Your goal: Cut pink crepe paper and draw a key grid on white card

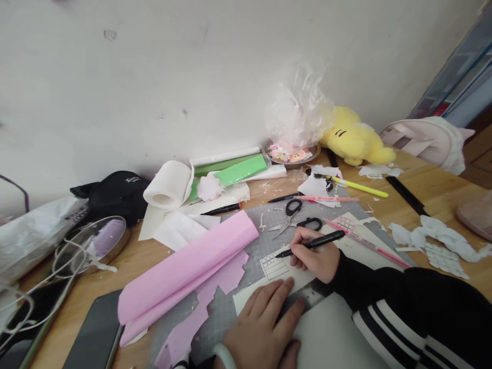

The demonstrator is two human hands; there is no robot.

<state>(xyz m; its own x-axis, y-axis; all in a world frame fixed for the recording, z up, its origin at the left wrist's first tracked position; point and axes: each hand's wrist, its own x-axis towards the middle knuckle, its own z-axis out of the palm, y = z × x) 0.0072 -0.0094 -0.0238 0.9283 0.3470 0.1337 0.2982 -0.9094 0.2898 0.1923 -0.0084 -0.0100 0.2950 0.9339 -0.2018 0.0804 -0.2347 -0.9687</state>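
In my right hand (317, 259) is a black marker pen (326, 239), gripped between thumb and fingers, its tip on a strip of white paper (249, 298). Ruled lines and rows of small circles are drawn around the tip. My left hand (261, 320) lies with fingers spread over the lower edge of this paper and a dark ruler (305, 298). Under them is a grey cutting mat (251, 212). Scissors (294, 218) with black handles lie open just beyond my right hand. A pink pen (374, 247) rests to its right.
Left of my hands lie a roll of pink paper (188, 269) and a dark phone (94, 330). A toilet roll (169, 184), green paper (242, 171), a metal dish (315, 155) and a yellow plush toy (351, 136) stand along the wall. Paper scraps (446, 259) lie at right.
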